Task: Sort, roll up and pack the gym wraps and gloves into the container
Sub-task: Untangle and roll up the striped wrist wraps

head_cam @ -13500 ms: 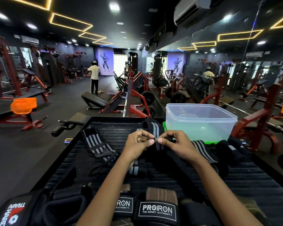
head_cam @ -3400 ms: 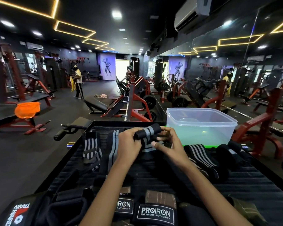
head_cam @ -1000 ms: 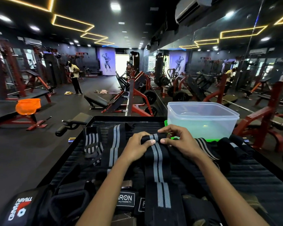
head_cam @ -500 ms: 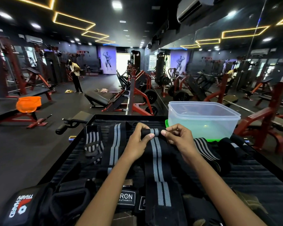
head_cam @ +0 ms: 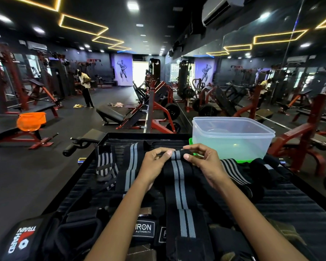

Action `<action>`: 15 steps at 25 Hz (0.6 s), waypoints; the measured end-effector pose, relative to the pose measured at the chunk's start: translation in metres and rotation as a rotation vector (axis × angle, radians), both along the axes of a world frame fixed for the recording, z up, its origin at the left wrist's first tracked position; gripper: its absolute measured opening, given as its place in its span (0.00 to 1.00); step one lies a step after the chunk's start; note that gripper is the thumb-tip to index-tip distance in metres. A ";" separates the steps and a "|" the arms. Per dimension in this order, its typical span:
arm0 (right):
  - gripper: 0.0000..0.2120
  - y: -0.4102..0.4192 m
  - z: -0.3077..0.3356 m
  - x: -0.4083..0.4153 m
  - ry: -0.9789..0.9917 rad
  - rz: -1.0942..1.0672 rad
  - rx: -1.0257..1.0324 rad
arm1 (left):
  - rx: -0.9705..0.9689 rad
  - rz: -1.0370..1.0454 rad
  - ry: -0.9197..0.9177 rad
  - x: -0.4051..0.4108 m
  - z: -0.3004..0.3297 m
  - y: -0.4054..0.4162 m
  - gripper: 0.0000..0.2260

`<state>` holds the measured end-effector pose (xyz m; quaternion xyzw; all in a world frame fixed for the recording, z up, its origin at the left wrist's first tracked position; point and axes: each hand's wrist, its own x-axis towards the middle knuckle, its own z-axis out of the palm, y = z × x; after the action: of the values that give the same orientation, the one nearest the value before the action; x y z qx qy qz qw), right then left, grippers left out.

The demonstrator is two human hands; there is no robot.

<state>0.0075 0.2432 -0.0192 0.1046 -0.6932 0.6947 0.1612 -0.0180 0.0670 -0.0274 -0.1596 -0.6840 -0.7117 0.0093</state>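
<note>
Black elastic with two grey stripes is what the fingers (head_cam: pixel 169 152) pinch: the left hand (head_cam: pixel 154 164) and the right hand (head_cam: pixel 205 162) each curl thumb and fingertips round the rolled far end of a long wrap (head_cam: pixel 179 185), one at either side of the small roll; the loose length of this wrap runs back toward the person over the dark ribbed bench (head_cam: pixel 299 208); a second grey-striped wrap (head_cam: pixel 131 166) lies just left of it, and a narrow-striped one (head_cam: pixel 104 162) further left; more striped wraps (head_cam: pixel 233 170) lie to the right; a clear plastic container (head_cam: pixel 231 140) stands on a green lid (head_cam: pixel 243 160) at the far right of the bench; black gloves (head_cam: pixel 143 229) with white lettering lie nearest the person.
</note>
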 end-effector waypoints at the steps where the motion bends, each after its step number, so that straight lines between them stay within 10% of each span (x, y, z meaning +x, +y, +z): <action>1: 0.11 0.000 -0.001 0.000 -0.006 0.020 0.018 | -0.006 0.017 0.016 -0.001 0.000 0.000 0.06; 15: 0.10 -0.002 -0.002 0.000 -0.085 0.076 -0.027 | 0.050 -0.001 -0.033 0.004 0.003 -0.001 0.06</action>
<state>0.0076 0.2413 -0.0214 0.0990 -0.6856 0.7133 0.1065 -0.0141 0.0663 -0.0244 -0.1479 -0.6659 -0.7313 0.0015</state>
